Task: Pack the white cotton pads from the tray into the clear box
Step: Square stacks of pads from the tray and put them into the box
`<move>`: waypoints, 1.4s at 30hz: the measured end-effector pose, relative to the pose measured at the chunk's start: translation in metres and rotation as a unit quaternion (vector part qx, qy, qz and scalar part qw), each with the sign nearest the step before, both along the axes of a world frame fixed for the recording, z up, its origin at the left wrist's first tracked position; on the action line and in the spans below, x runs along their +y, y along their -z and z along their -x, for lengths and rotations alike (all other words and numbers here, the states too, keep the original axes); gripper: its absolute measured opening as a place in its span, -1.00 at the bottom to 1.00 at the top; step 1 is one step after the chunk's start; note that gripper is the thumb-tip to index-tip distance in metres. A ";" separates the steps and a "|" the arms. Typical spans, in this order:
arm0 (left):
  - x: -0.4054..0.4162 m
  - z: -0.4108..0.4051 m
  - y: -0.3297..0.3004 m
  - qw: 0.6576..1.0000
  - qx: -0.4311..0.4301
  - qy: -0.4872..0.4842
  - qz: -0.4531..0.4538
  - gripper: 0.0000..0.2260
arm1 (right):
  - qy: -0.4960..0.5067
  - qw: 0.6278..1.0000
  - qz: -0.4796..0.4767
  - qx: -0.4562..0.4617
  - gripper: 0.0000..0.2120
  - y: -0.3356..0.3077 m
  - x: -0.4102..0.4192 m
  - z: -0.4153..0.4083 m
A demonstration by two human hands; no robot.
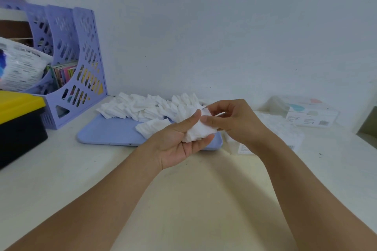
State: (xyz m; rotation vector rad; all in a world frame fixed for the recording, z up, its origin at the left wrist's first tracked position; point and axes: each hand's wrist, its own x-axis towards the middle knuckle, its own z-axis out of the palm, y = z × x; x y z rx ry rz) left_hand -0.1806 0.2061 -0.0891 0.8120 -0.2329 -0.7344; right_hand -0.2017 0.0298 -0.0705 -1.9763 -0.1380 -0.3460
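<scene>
Holding a small stack of white cotton pads [196, 129] over the tray's near right corner, we cradle it in our left hand [179, 142] with the thumb curled on top, while our right hand [234, 120] pinches its upper edge. More pads [149, 107] lie heaped along the far edge of the lilac tray [106, 130]. The clear box [271, 134] sits on the counter [61, 169] just right of the tray.

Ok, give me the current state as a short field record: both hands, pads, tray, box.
left hand: palm up, holds a stack of cotton pads, thumb on top
right hand: fingers pinch the top of that stack
tray: lilac, loose pads piled along its far side
clear box: right of the tray, partly behind the right hand; white pads seem to lie inside
table: white, bears tray and box
</scene>
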 end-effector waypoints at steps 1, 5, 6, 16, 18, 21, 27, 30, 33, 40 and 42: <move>0.000 0.000 0.000 1.000 -0.003 0.001 -0.005 -0.59 | 0.003 1.000 -0.010 0.000 -0.78 0.002 0.000 -0.001; -0.002 -0.001 0.000 1.000 0.015 -0.016 0.001 -0.57 | 0.004 0.997 -0.072 -0.011 -0.84 -0.001 -0.001 0.001; -0.002 -0.002 0.001 1.000 0.017 -0.020 0.003 -0.57 | -0.001 0.996 -0.086 -0.010 -0.85 -0.003 -0.001 0.001; -0.002 -0.001 0.001 1.000 -0.003 -0.015 0.000 -0.73 | -0.022 0.990 -0.132 -0.041 -0.73 0.000 0.007 0.001; -0.001 -0.001 0.003 1.000 -0.017 -0.001 -0.015 -0.77 | -0.024 0.993 -0.102 -0.051 -0.75 0.002 0.011 0.000; 0.001 -0.005 0.008 0.997 -0.046 0.010 -0.060 -0.75 | -0.017 0.997 0.000 -0.074 -0.69 0.003 0.013 0.000; 0.001 0.001 0.008 0.982 -0.126 0.085 -0.110 -0.45 | -0.190 0.977 0.034 0.093 -0.49 -0.005 0.001 0.013; -0.001 0.004 0.007 0.978 -0.143 0.084 -0.126 -0.47 | -0.217 0.968 0.054 0.109 -0.54 -0.006 0.006 0.017; -0.008 -0.001 0.007 0.980 -0.131 -0.026 -0.149 -0.66 | -0.123 0.992 0.019 0.027 -0.58 -0.004 0.005 0.009; -0.030 -0.001 0.024 0.911 -0.222 -0.215 -0.273 -0.72 | -0.006 0.998 -0.017 0.053 -0.55 0.011 0.030 0.000; -0.031 -0.001 0.025 0.898 -0.235 -0.249 -0.277 -0.72 | -0.012 0.997 0.021 0.078 -0.44 0.012 0.033 -0.002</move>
